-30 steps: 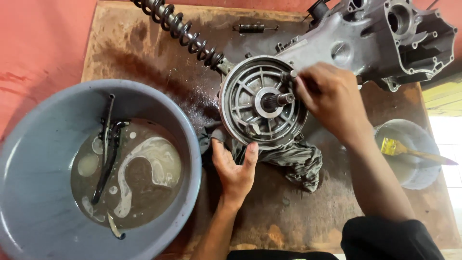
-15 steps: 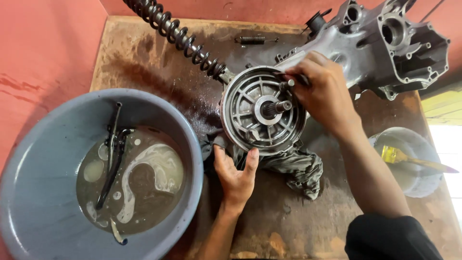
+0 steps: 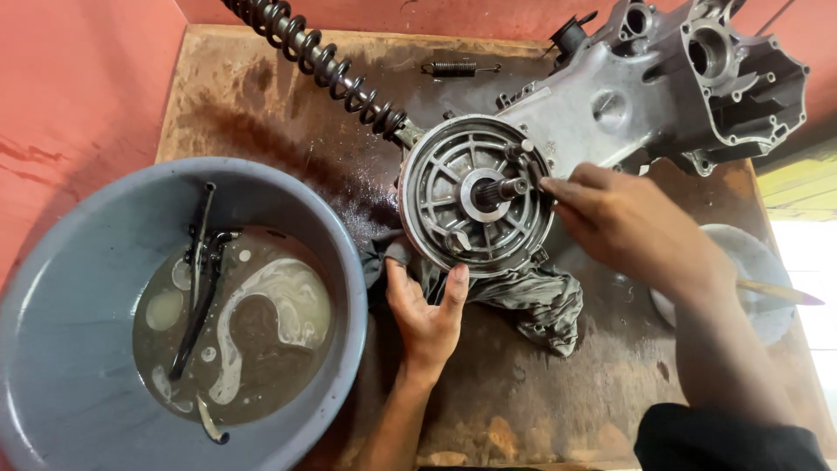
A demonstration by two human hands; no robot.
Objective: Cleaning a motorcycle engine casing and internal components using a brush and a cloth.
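A round ribbed metal hub plate (image 3: pixel 475 194) with a short splined shaft (image 3: pixel 506 187) at its centre sits at the near end of a grey cast engine casing (image 3: pixel 663 83), between the two hands. It rests on a stained, oily wooden board (image 3: pixel 261 113) that lies on a red floor (image 3: pixel 78 87).

The right hand (image 3: pixel 628 222) comes in from the right, wrist bent, fingers (image 3: pixel 558 186) drawn together and pointing at the shaft; their tips meet the plate's upper right face beside the shaft. Whether they pinch some small part there I cannot tell. The left hand (image 3: pixel 427 310) reaches up from below, palm flat and open, fingers spread, thumb and forefinger pressing against the plate's lower rim; it grips nothing.

Just right of the left hand and under the plate lies a crumpled grey rag (image 3: pixel 532 301). Left of that hand stands a large grey plastic basin (image 3: pixel 52 349) of murky brown liquid with pale swirls, and a black metal part (image 3: pixel 200 279) soaks in it. Beyond the plate, a black coil-spring shock absorber (image 3: pixel 323 65) runs to the far left, and a small loose spring (image 3: pixel 458 67) lies near the board's far edge. Behind the right forearm sits a pale shallow bowl (image 3: pixel 750 262) with a brush handle (image 3: pixel 776 292) across it.
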